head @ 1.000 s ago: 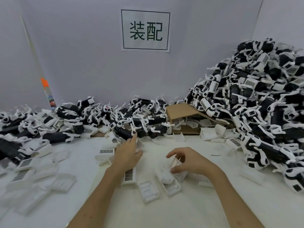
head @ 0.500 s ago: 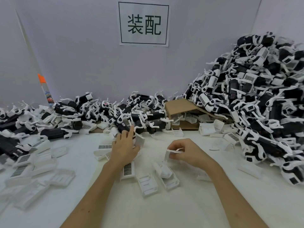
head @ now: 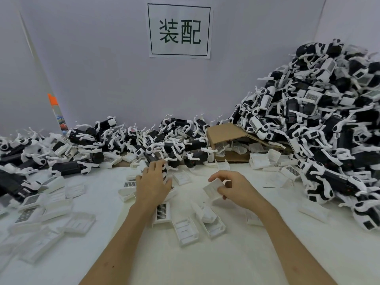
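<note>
My right hand (head: 236,189) holds a small white plastic cover (head: 212,189) between thumb and fingers, lifted above the white table (head: 205,262). My left hand (head: 153,183) reaches to the front edge of the middle heap and closes its fingers round a black-and-white part (head: 164,174) there; most of that part is hidden under the hand. Several loose white covers (head: 185,228) lie on the table just below both hands, one with a dark grille (head: 161,210).
A tall heap of black-and-white assembled parts (head: 329,128) fills the right side. A lower heap (head: 82,145) runs along the back wall to the left. A tipped cardboard box (head: 226,134) spills white covers. More covers (head: 51,212) lie at left. A paper sign (head: 179,29) hangs on the wall.
My right hand has lifted a white cover off the table and turned it. My left hand has slid forward and gripped a part at the heap's edge.
</note>
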`<control>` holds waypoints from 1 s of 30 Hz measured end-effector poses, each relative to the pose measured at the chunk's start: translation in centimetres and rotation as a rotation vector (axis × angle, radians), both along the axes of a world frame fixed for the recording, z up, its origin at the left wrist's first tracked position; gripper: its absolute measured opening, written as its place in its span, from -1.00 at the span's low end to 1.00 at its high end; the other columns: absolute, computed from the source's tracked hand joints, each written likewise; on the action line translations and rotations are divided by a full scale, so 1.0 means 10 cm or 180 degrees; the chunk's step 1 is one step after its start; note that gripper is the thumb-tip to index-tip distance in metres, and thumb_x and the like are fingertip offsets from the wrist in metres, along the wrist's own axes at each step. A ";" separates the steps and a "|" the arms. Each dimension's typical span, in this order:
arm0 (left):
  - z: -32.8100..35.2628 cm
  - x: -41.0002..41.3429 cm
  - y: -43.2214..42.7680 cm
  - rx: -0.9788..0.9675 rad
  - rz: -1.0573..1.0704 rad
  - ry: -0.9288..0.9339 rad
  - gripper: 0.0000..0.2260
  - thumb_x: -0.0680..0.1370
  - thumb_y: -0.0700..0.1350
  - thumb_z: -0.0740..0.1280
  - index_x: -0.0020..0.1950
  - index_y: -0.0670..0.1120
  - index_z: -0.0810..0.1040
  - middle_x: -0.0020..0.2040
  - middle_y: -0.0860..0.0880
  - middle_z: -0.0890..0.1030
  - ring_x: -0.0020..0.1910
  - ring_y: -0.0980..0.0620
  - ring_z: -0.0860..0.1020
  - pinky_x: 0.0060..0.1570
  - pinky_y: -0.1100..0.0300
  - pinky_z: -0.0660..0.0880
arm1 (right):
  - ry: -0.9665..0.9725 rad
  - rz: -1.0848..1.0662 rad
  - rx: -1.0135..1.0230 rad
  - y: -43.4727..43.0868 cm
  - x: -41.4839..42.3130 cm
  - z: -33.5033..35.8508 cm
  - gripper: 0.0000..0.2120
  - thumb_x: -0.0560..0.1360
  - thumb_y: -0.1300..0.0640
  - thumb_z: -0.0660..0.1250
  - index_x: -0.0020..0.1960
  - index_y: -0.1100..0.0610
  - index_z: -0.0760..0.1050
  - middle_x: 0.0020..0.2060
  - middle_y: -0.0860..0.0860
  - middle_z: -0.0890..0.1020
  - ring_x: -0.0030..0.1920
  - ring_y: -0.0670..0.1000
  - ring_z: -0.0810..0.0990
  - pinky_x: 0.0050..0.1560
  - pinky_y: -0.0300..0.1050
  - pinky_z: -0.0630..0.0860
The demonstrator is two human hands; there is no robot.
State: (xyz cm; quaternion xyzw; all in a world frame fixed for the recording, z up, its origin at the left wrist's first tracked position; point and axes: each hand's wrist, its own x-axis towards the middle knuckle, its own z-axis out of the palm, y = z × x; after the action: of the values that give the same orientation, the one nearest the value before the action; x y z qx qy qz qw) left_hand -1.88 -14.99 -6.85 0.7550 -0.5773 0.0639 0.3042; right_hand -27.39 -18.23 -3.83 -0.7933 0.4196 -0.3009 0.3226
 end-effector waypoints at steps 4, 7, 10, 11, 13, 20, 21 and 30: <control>-0.01 0.03 0.00 0.0143 0.0152 0.0175 -0.40 0.59 0.05 0.30 0.58 -0.04 0.16 0.41 -0.09 0.35 0.39 -0.12 0.35 0.30 -0.10 0.34 | -0.0068 0.0025 0.0004 0.01 0.00 -0.02 -0.50 0.43 0.41 0.22 0.00 -0.17 0.62 0.07 -0.19 0.59 -0.35 -0.09 0.51 -0.28 -0.23 0.54; -0.03 0.02 0.00 0.0111 0.0210 0.0108 -0.54 0.59 0.04 0.31 0.45 -0.05 0.33 0.32 -0.08 0.45 0.33 -0.11 0.37 0.25 -0.06 0.35 | -0.0080 0.0015 0.0019 0.01 0.01 -0.02 -0.50 0.45 0.42 0.21 -0.03 -0.17 0.64 0.08 -0.29 0.56 -0.36 -0.08 0.51 -0.33 -0.30 0.49; -0.01 0.03 0.02 -0.0183 0.0275 -0.0036 -0.59 0.53 0.01 0.42 0.34 -0.04 0.45 0.26 -0.09 0.46 0.27 -0.13 0.38 0.20 -0.03 0.36 | -0.0157 -0.0034 0.0070 0.00 0.03 -0.01 -0.59 0.51 0.36 0.28 0.01 -0.16 0.64 0.04 -0.18 0.60 -0.38 -0.11 0.57 -0.30 -0.16 0.57; -0.01 0.03 0.03 -0.0278 0.0282 -0.0074 -0.59 0.50 0.02 0.46 0.30 -0.04 0.49 0.25 -0.08 0.46 0.26 -0.13 0.37 0.20 -0.03 0.36 | -0.0219 -0.0066 0.0088 0.01 0.03 -0.01 -0.66 0.54 0.29 0.34 0.03 -0.17 0.62 0.01 -0.12 0.62 -0.36 -0.10 0.61 -0.21 -0.07 0.63; 0.00 0.02 0.04 -0.0492 0.0258 -0.0190 -0.58 0.44 0.06 0.53 0.23 -0.06 0.55 0.26 -0.07 0.47 0.27 -0.13 0.37 0.21 -0.03 0.34 | -0.0380 -0.0101 0.0165 0.02 0.04 -0.01 -0.73 0.49 0.11 0.48 0.09 -0.21 0.59 0.00 -0.07 0.63 -0.26 -0.06 0.67 -0.08 -0.04 0.65; 0.32 -0.22 0.19 -0.1650 -0.0364 0.1216 -0.63 0.42 0.20 0.52 0.01 -0.03 0.55 -0.09 0.13 0.62 -0.04 0.05 0.56 -0.02 0.12 0.46 | -0.0751 -0.0387 -0.0193 0.01 0.05 -0.01 -0.51 0.40 0.24 0.54 0.21 -0.11 0.48 0.12 -0.07 0.61 -0.07 -0.03 0.66 -0.15 -0.26 0.55; 0.38 -0.27 0.22 -0.1672 -0.0538 0.1789 -0.65 0.42 0.20 0.52 -0.03 -0.01 0.54 -0.15 0.17 0.63 -0.10 0.12 0.59 -0.10 0.15 0.49 | -0.0878 -0.0378 -0.0191 0.01 0.06 0.00 -0.51 0.41 0.24 0.54 0.21 -0.08 0.44 0.12 -0.08 0.60 -0.07 -0.02 0.66 -0.16 -0.25 0.54; 0.51 -0.62 0.34 -0.0703 -0.1565 0.4998 -0.44 0.33 0.20 0.44 0.18 -0.14 0.60 0.03 -0.11 0.73 -0.02 -0.05 0.70 -0.03 0.08 0.60 | -0.1132 -0.0045 -0.0270 0.10 0.10 0.08 -0.67 0.45 0.11 0.53 0.15 -0.12 0.54 -0.03 -0.08 0.64 -0.15 -0.06 0.58 -0.09 -0.25 0.52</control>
State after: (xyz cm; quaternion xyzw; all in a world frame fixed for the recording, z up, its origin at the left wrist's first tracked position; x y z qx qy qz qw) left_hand -8.11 -11.62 -1.78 0.3981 -0.3360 -0.4937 0.6963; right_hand -26.39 -17.21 -2.99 -0.7375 0.3485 -0.4562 0.3558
